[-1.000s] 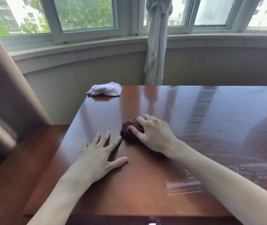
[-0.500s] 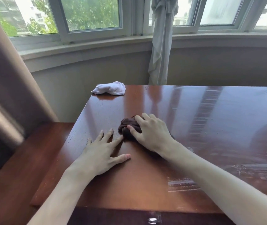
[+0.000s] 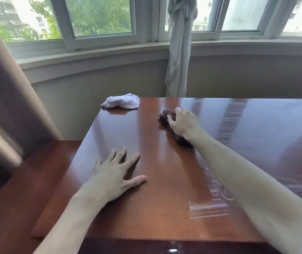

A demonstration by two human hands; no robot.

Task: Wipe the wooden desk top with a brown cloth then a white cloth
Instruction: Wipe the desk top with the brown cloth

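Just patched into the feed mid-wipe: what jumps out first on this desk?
The right hand grips a bunched brown cloth far out on the glossy wooden desk top, near its back edge. The left hand lies flat, fingers spread, nearer the front left. A crumpled white cloth sits untouched at the far left corner, and pale streaks mark the surface under the right forearm.

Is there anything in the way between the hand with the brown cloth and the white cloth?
Nothing visible. The right hand grips the brown cloth on the desk, and only bare, shiny wood lies between it and the white cloth at the far left corner. The left hand rests flat nearer the person, off that path.
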